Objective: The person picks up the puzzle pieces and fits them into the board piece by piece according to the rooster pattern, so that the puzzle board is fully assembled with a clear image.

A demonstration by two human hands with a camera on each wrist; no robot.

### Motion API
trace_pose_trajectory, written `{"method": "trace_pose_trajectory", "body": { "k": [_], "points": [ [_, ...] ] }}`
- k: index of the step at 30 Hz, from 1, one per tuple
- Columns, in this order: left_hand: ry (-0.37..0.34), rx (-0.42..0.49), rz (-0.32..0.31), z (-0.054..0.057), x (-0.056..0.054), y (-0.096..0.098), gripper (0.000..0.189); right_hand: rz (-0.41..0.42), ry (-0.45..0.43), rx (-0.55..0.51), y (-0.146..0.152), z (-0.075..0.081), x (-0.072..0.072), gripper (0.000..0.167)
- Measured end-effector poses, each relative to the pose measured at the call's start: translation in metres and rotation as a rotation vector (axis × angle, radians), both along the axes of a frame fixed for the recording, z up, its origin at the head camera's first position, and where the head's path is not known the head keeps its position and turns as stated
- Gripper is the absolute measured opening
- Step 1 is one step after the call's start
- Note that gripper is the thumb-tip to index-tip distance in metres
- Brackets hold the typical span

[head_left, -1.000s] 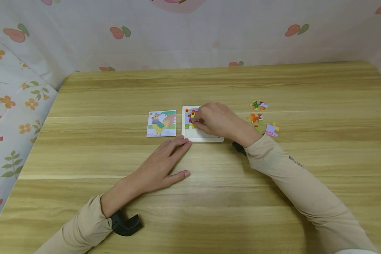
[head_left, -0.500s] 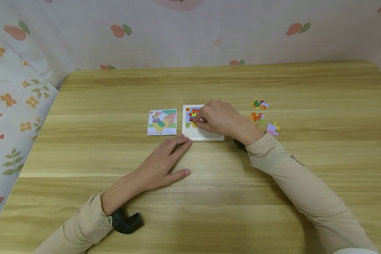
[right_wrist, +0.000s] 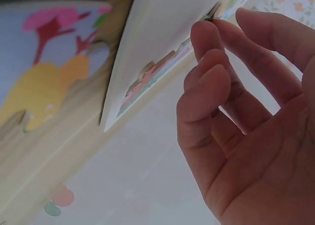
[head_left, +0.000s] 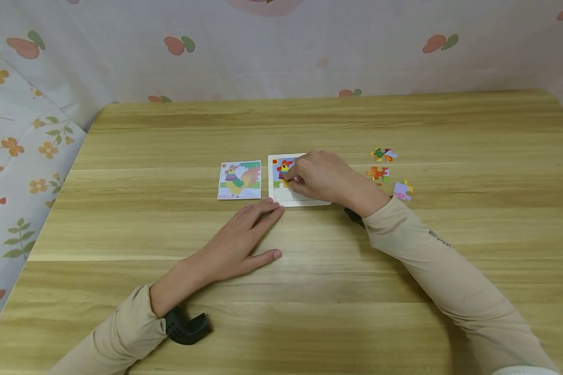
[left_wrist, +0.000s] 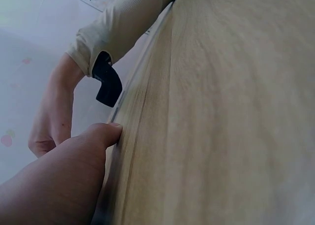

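Observation:
In the head view, a white-framed jigsaw tray (head_left: 300, 203) lies mid-table, its upper left filled with a rooster's head (head_left: 284, 167) and its lower strip bare. My right hand (head_left: 326, 177) reaches over the tray from the right, covering much of it. Its thumb and forefinger are bent together at a puzzle piece near the rooster's neck. The right wrist view shows a dark piece edge (right_wrist: 212, 13) at the forefinger's tip, mostly hidden. My left hand (head_left: 236, 242) lies flat with fingers spread, fingertips touching the tray's lower left corner; its thumb (left_wrist: 106, 134) rests apart on the wood.
Left of the tray lies a square rooster picture card (head_left: 239, 180). Several loose pieces lie to the right, including a green one (head_left: 383, 154), an orange one (head_left: 378, 173) and a lilac one (head_left: 402, 191). A patterned cloth (head_left: 309, 52) hangs behind the wooden table (head_left: 169, 130).
Over the last half second the tray has shifted slightly left and away. The right hand stays bent over the same spot; the left hand has kept its place.

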State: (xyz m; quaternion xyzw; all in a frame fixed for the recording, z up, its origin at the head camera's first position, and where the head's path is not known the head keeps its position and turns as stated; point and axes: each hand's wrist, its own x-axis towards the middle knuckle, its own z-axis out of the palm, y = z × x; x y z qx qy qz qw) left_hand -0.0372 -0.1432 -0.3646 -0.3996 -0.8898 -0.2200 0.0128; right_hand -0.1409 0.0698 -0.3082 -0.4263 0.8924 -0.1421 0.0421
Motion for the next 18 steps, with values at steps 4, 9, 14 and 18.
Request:
{"method": "trace_pose_trajectory", "body": {
  "k": [4,9,14,18],
  "points": [
    [0.004,0.002,0.003,0.0003,0.0002,-0.0001,0.070,0.006,0.016,0.012,0.0001,0.0002,0.0000,0.019],
    [0.005,0.013,0.005,-0.0001,0.0006,-0.0002,0.070,0.021,0.034,0.032,-0.0003,0.0003,0.0003,0.019],
    [0.008,0.020,0.004,-0.0003,0.0000,0.0001,0.069,-0.011,0.026,0.054,-0.0018,0.0022,0.0022,0.019],
    [0.007,0.016,0.004,0.0004,-0.0005,0.0004,0.069,-0.037,0.028,0.058,-0.0032,0.0026,0.0032,0.019]
  ]
}}
